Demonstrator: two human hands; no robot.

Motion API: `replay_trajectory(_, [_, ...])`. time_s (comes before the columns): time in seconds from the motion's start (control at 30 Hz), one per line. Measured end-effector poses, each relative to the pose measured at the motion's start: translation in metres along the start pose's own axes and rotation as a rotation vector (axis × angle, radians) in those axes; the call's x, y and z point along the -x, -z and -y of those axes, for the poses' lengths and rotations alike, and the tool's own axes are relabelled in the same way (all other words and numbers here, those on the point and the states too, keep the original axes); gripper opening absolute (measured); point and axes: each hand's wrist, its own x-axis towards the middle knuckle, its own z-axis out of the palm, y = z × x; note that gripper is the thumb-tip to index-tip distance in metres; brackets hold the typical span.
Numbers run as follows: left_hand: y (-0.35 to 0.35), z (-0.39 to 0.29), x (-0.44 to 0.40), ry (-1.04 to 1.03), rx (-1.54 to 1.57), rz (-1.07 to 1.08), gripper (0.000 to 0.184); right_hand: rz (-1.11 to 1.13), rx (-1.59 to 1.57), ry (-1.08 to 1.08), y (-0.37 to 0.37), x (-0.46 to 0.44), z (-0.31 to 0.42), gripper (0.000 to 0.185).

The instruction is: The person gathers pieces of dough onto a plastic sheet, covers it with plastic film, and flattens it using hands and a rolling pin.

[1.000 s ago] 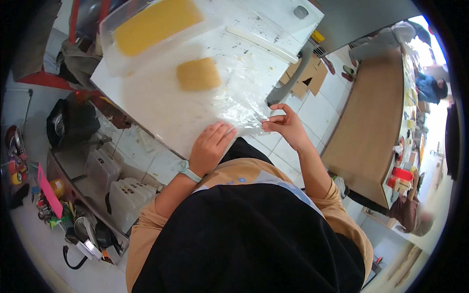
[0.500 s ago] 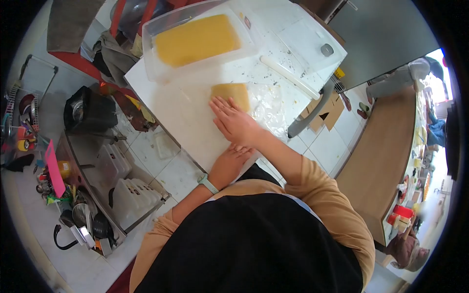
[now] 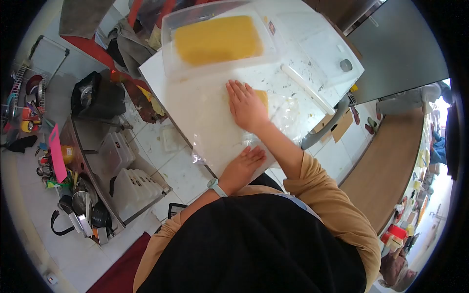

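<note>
My right hand [image 3: 248, 108] lies flat, fingers stretched, over a small yellow slab [image 3: 264, 99]; most of the slab is hidden beneath it. Clear plastic sheet [image 3: 284, 115] spreads around the slab and toward the table's near edge. Closer to my body, my left hand [image 3: 243, 167], with a pale watch [image 3: 216, 187] at the wrist, rests palm down and open on the plastic at the near edge. Neither hand is gripping anything. Beyond them, a clear plastic tub [image 3: 171, 66] holds a large yellow slab [image 3: 220, 40].
A white rolling pin [image 3: 308, 89] lies on the white table [image 3: 155, 68], right of the hands. Beside it is a clear lid [image 3: 320, 46]. To the left stand a black-lined bin [image 3: 100, 105] and a rack of kitchenware. A long brown table [image 3: 383, 171] stands at right.
My right hand has slid further over the small slab, covering more of it. My left hand has moved apart from the right wrist and spread flat. The whole view has shifted slightly.
</note>
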Motion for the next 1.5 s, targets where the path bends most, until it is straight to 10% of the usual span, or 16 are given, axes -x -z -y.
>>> replay_trajectory(0.27, [0.021, -0.012, -0.004, 0.013, 0.239, -0.023, 0.035, 0.128, -0.069, 0.032, 0.001, 0.006, -0.004, 0.055])
replay_trajectory(0.37, [0.070, -0.022, -0.022, 0.168, 0.458, 0.112, 0.036, 0.405, -1.082, -0.296, 0.049, -0.010, -0.042, 0.056])
replay_trajectory(0.47, [0.126, -0.007, -0.065, 0.489, 0.687, -0.050, 0.043, 0.166, -0.534, -0.370, 0.052, -0.018, -0.039, 0.060])
replay_trajectory(0.7, [0.062, 0.072, -0.125, 0.105, -0.041, -0.123, 0.065, 0.031, 0.184, -0.103, 0.011, 0.020, 0.006, 0.076])
replay_trajectory(0.97, [0.045, 0.093, -0.119, 0.092, -0.032, -0.061, 0.063, 0.161, 0.109, -0.133, 0.005, 0.021, -0.002, 0.072])
replay_trajectory(1.07, [0.058, 0.086, -0.120, 0.288, 0.409, -0.161, 0.059, 0.110, -0.206, -0.141, 0.017, 0.022, -0.013, 0.064])
replay_trajectory(1.17, [0.048, 0.097, -0.099, 0.224, -0.194, -0.137, 0.056, -0.079, -0.043, -0.267, 0.003, 0.040, -0.007, 0.059])
replay_trajectory(1.5, [0.068, 0.108, -0.070, 0.429, -0.486, -0.152, 0.057, 0.144, 0.217, -0.404, 0.036, 0.075, -0.055, 0.052])
